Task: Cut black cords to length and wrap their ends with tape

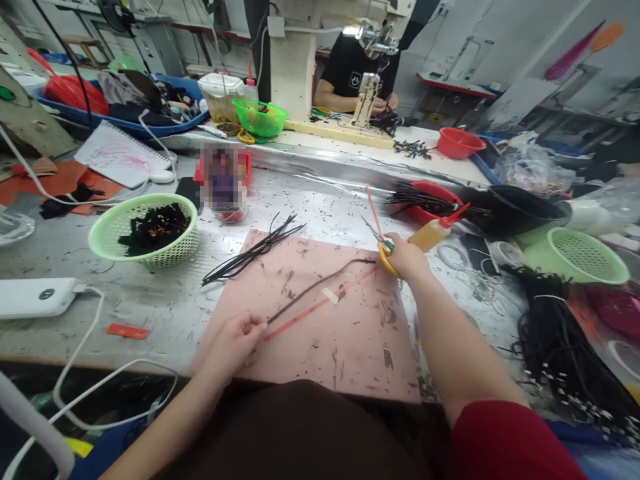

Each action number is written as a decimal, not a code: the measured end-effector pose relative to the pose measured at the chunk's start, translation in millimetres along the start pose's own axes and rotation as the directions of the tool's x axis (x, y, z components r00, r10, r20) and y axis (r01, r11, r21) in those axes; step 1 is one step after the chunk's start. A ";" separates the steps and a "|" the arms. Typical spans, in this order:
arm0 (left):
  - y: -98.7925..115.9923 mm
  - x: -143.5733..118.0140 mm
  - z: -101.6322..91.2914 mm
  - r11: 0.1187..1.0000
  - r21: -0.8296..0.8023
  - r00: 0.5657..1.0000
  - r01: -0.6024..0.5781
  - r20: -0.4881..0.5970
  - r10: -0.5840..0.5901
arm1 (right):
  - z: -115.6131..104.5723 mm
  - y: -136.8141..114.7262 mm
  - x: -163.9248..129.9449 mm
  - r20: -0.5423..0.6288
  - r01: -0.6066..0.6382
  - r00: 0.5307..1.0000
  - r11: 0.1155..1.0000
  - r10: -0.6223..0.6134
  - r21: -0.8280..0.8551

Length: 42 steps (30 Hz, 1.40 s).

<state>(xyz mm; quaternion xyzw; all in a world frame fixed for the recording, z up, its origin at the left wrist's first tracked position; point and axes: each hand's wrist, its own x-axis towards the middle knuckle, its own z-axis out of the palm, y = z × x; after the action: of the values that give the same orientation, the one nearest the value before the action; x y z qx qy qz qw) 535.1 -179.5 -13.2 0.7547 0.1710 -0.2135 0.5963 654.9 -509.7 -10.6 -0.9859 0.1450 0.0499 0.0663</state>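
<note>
Between finger and thumb of my left hand (243, 340) is the near end of a thin dark cord (310, 285). The cord runs slackly up to the right across a pinkish board (345, 347), beside an orange strip (305, 310) with a piece of pale tape over it. My right hand (404, 257) grips yellow-handled scissors (387, 259), their blades pointing up and to the left. The cord's far end lies close to the scissor handles; whether they touch I cannot tell. A loose bundle of black cords (253, 250) rests across the board's upper left edge.
A green basket of black pieces (145, 257) stands left. To the right are a glue bottle (430, 233), a red bowl (435, 190) of dark cords and black cord bundles (555, 333). A white cable (95, 327) loops at left. Behind a sewing machine (293, 73), another person (340, 80) works.
</note>
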 end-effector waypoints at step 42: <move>31.7 -27.6 94.5 0.787 -0.615 0.962 -0.044 0.186 0.199 | 14.3 -78.1 -174.8 -0.148 0.137 0.989 -0.431 0.009 0.892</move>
<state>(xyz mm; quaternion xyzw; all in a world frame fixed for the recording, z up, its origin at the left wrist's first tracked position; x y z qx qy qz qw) 516.8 -278.8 8.9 0.5022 0.1071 -0.1985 0.8348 510.1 -384.7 5.0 -0.4790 0.0626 -0.1427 0.8639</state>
